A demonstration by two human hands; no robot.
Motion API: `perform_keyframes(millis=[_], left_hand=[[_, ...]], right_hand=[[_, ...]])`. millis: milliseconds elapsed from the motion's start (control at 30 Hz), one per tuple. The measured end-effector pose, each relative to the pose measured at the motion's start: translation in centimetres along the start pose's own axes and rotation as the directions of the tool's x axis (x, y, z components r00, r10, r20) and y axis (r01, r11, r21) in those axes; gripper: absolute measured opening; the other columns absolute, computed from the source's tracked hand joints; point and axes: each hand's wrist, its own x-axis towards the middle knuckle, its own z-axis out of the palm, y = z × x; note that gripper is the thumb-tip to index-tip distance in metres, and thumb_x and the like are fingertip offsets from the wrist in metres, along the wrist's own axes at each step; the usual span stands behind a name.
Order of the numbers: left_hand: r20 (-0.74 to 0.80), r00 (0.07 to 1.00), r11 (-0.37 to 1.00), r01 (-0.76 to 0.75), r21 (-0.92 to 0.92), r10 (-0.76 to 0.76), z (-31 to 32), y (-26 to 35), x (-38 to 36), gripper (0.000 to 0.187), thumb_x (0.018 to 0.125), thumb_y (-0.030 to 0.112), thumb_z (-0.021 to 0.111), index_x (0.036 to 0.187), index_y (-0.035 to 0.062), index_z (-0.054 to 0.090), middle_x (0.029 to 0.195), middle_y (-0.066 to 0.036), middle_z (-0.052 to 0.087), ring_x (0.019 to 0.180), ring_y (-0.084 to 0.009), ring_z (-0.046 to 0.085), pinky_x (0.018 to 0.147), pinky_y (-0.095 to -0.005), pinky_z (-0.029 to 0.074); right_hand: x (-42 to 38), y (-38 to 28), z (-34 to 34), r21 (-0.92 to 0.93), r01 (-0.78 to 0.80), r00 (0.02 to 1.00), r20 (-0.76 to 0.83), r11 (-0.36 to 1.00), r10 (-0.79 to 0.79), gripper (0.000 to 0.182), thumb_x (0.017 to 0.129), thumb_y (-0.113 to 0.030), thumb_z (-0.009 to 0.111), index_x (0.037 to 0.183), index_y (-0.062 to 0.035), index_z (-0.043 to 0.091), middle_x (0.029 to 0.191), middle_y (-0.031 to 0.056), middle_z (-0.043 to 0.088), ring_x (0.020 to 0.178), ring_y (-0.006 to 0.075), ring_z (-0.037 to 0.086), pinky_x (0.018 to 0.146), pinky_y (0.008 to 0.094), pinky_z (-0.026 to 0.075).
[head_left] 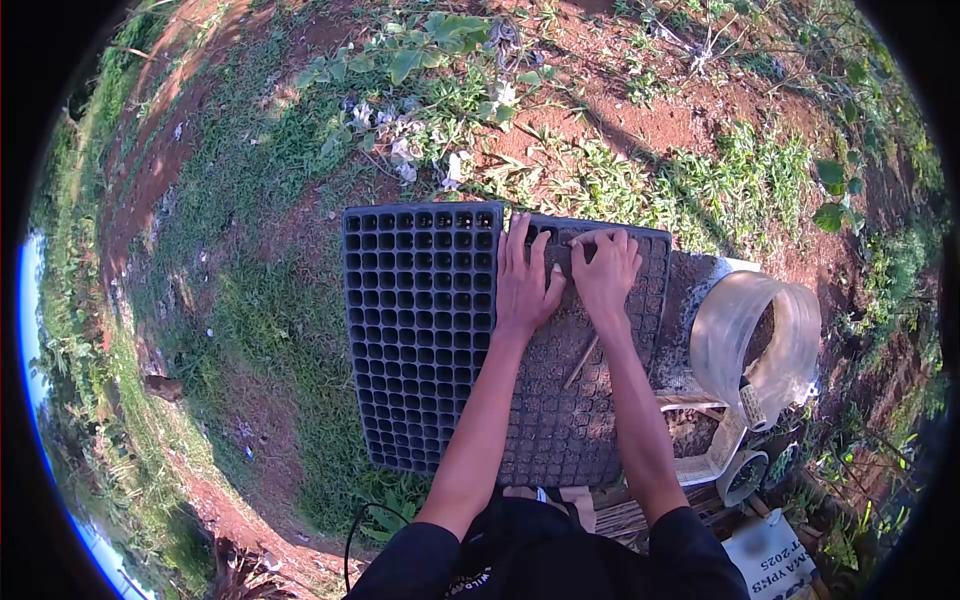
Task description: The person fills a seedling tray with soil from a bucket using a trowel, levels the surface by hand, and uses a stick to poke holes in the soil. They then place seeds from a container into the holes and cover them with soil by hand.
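A black seedling tray with rows of unfilled square cells lies on the left. Beside it on the right is a second seedling tray, its cells mostly filled with brown soil. My left hand rests over the filled tray's left edge, where the two trays meet, fingers stretched forward and thumb spread. Close by, my right hand is at the far end of the soil, fingers curled and thumb near the index finger. Whatever its fingertips may hold is hidden. A thin stick lies on the soil between my forearms.
Right of the trays stands a translucent plastic container on its side, with a cut white container holding soil nearer me. A printed white sack lies at the lower right. Grass and leafy plants surround the trays.
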Motion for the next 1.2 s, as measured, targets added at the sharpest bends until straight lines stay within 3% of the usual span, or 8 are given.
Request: perform_keyframes(millis=[433, 733, 933, 1000, 1200], left_hand=[[0.012, 1.000, 1.000, 0.007, 0.027, -0.008, 0.0, 0.0, 0.1, 0.054, 0.087, 0.022, 0.060, 0.135, 0.0006, 0.048, 0.155, -0.026, 0.034, 0.149, -0.0437, 0.029, 0.124, -0.0575, 0.022], [0.023, 1.000, 0.999, 0.012, 0.050, -0.013, 0.2, -0.1, 0.0, 0.055, 0.088, 0.024, 0.059, 0.137, 0.0014, 0.047, 0.155, -0.026, 0.033, 0.150, -0.0432, 0.028, 0.124, -0.0569, 0.021], [0.022, 1.000, 0.999, 0.006, 0.046, -0.007, 0.1, 0.0, 0.0, 0.055, 0.089, 0.024, 0.059, 0.137, 0.0012, 0.047, 0.155, -0.026, 0.033, 0.150, -0.0432, 0.028, 0.124, -0.0569, 0.021], [0.021, 1.000, 0.999, 0.005, 0.048, -0.006, 0.0, -0.1, 0.1, 0.055, 0.089, 0.025, 0.059, 0.137, 0.0012, 0.047, 0.155, -0.026, 0.033, 0.150, -0.0433, 0.028, 0.124, -0.0568, 0.021], [0.003, 1.000, 1.000, 0.008, 0.029, -0.008, 0.1, 0.1, 0.1, 0.054, 0.089, 0.023, 0.059, 0.137, 0.0020, 0.047, 0.156, -0.025, 0.034, 0.149, -0.0433, 0.029, 0.124, -0.0570, 0.022]], right_hand=[[0.1, -0.4, -0.3, -0.049, 0.112, 0.993, -0.021, 0.993, -0.113, 0.011, 0.086, -0.020, 0.074, 0.091, -0.0105, 0.074, 0.100, 0.0082, 0.060, 0.102, 0.0304, 0.053, 0.089, 0.0441, 0.038], [-0.1, -1.3, 0.9, -0.018, -0.076, 0.997, 0.010, 0.997, 0.076, 0.015, 0.087, -0.026, 0.076, 0.094, -0.0125, 0.077, 0.104, 0.0084, 0.063, 0.108, 0.0314, 0.055, 0.094, 0.0471, 0.038], [0.3, -1.2, 0.6, 0.173, -0.202, 0.978, 0.081, 0.964, 0.190, 0.014, 0.089, -0.027, 0.074, 0.092, -0.0131, 0.077, 0.107, 0.0092, 0.062, 0.107, 0.0314, 0.054, 0.093, 0.0474, 0.037], [0.0, -1.2, 0.2, 0.058, -0.145, 0.988, -0.034, 0.988, 0.148, 0.015, 0.089, -0.027, 0.075, 0.091, -0.0128, 0.077, 0.106, 0.0090, 0.062, 0.108, 0.0311, 0.054, 0.094, 0.0470, 0.037], [-0.5, -1.1, 0.8, -0.010, -0.109, 0.994, -0.033, 0.994, 0.109, 0.014, 0.088, -0.026, 0.075, 0.091, -0.0129, 0.076, 0.110, 0.0078, 0.059, 0.110, 0.0301, 0.052, 0.096, 0.0459, 0.036]])
